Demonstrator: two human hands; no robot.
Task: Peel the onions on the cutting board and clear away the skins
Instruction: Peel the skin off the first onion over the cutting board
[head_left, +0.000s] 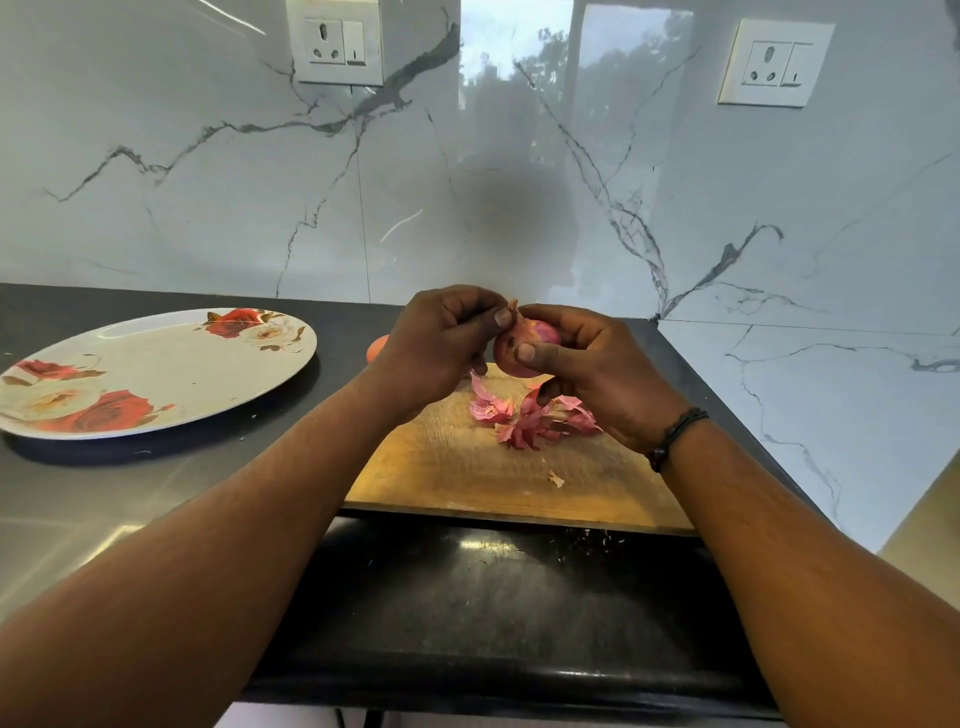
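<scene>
Peeling step, centre frame: my right hand (587, 364) grips the onion (524, 345) above the cutting board (467, 467), my left hand (441, 343) pinches a skin flap, loose skins (524, 415) lie below; next, I judge, a clean pull away.

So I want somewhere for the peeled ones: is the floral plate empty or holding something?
Empty. The floral plate shows only its rose pattern; the onion skins lie on the cutting board.

- The cutting board (467, 467) lies on the table (104, 493), at its near edge.
- Skins (524, 418) lie on the board's far part.
- An onion (527, 340) is above the board.
- A plate (156, 374) lies left of the board.
</scene>
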